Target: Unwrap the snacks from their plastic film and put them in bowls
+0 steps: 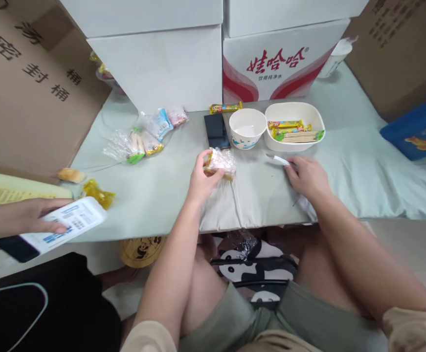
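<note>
My left hand (pixel 201 181) is closed around a clear plastic packet (pixel 224 161) with pinkish contents and yellow edges, just above the cloth. A small knife (pixel 280 160) with a white handle is gripped in my right hand (pixel 308 178), its short blade pointing left. Behind the packet lies a dark phone (pixel 215 128). Beside the phone stands a white paper bowl (pixel 247 128) with blue print. To its right, a white oval tub (pixel 319 115) holds yellow-wrapped snack sticks (pixel 286 124) and a bundle of thin wooden sticks (pixel 299 137).
Several plastic-wrapped packets (pixel 135 144) lie at left, near a bread piece (pixel 71 175) and a yellow wrapper (pixel 97 193). White cartons (pixel 161 68) wall off the back. Another person's hand (pixel 40 217) holds a white device (pixel 73 220). A panda-print bag (pixel 257 266) sits below the edge.
</note>
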The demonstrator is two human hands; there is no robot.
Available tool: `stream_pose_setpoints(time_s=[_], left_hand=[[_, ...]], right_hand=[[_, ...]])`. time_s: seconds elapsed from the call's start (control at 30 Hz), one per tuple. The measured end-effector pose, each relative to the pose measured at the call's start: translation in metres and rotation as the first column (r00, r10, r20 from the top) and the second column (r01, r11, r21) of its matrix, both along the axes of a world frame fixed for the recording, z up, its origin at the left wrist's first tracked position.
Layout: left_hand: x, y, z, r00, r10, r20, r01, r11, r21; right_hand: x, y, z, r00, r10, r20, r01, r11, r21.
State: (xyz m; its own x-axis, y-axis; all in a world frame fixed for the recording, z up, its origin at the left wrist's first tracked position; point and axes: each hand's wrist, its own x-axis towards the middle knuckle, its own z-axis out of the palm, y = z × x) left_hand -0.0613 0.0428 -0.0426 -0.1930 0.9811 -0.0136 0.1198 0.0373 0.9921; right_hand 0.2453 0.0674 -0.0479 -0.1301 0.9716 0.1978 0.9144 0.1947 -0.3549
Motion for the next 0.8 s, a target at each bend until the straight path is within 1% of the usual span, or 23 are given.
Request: stream_pose_setpoints(time_s=[0.07,0.13,0.17,0.23,0.3,0.37,0.43,0.5,0.57,0.63,0.7,0.77,0.8], left_hand=[[0.004,-0.001,0.0,0.998,-0.047,-0.029,0.048,0.998,0.031],[0.009,-0.002,0.0,0.992,-0.106,-0.062,0.11,0.991,0.076],[0.012,-0.003,0.0,0.988,-0.135,-0.078,0.143,0.985,0.098],[0.016,-0.004,0.0,0.979,-0.181,-0.091,0.192,0.972,0.132],[0.018,-0.004,-0.001,0.98,-0.189,-0.058,0.195,0.97,0.147],[0.015,-0.003,0.0,0.989,-0.151,0.012,0.148,0.98,0.135],[0.01,-0.002,0.002,0.994,-0.073,0.086,0.065,0.993,0.101],[0.004,-0.002,0.005,0.99,-0.01,0.142,0.002,0.999,0.053],[0.002,-0.003,0.008,0.989,0.002,0.145,-0.005,1.0,0.022],[0.005,-0.006,0.009,0.995,-0.055,0.083,0.054,0.998,0.014],[0.011,-0.01,0.009,0.989,-0.148,-0.026,0.149,0.989,0.014],[0.016,-0.012,0.009,0.962,-0.219,-0.161,0.224,0.974,0.016],[0.018,-0.013,0.009,0.946,-0.225,-0.233,0.238,0.971,0.026]], right_hand=[[-0.015,-0.008,0.007,0.978,0.139,-0.158,-0.138,0.99,0.017],[-0.035,-0.019,0.014,0.926,0.264,-0.268,-0.26,0.964,0.051],[-0.045,-0.024,0.017,0.905,0.308,-0.293,-0.302,0.951,0.067],[-0.061,-0.03,0.021,0.886,0.357,-0.296,-0.352,0.933,0.074],[-0.069,-0.03,0.022,0.89,0.368,-0.269,-0.374,0.927,0.031],[-0.066,-0.026,0.021,0.915,0.337,-0.222,-0.352,0.936,-0.029],[-0.054,-0.019,0.018,0.949,0.274,-0.153,-0.287,0.956,-0.066],[-0.04,-0.014,0.015,0.981,0.18,-0.077,-0.185,0.981,-0.059],[-0.028,-0.01,0.013,0.996,0.084,-0.016,-0.084,0.996,-0.032],[-0.019,-0.007,0.011,0.999,0.025,0.027,-0.025,1.0,-0.013],[-0.015,-0.005,0.009,0.998,0.005,0.063,-0.005,1.0,-0.009],[-0.014,-0.003,0.007,0.997,-0.005,0.082,0.006,1.0,-0.012],[-0.014,-0.003,0.006,0.996,-0.013,0.083,0.015,1.0,-0.018]])
